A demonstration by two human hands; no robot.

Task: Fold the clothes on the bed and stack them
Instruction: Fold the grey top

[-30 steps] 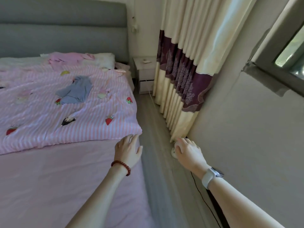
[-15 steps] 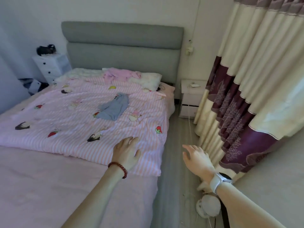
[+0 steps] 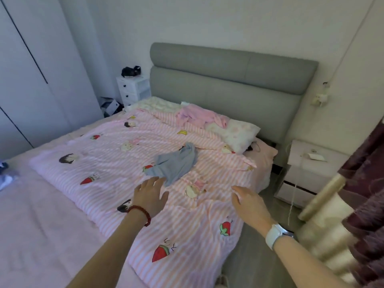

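Note:
A crumpled grey-blue garment [image 3: 176,163] lies on the pink striped quilt [image 3: 116,163] in the middle of the bed. A pink garment [image 3: 197,116] is bunched up near the pillows at the head of the bed. My left hand [image 3: 150,196], with a red bead bracelet on the wrist, hovers open over the quilt, its fingertips just short of the grey-blue garment. My right hand [image 3: 250,202], with a white watch on the wrist, is open with relaxed fingers above the quilt's right edge. Neither hand holds anything.
A grey headboard [image 3: 228,80] backs the bed. A white nightstand [image 3: 311,169] stands at the right beside a cream and maroon curtain [image 3: 353,204]. A small white drawer unit [image 3: 133,90] stands at the left. Some cloth lies at the far left edge [image 3: 5,175].
The view has swung left from the wall and curtain toward the bed. Both hands have come forward over the quilt, the left nearing the grey-blue garment, the right moving from the floor side to the quilt's edge.

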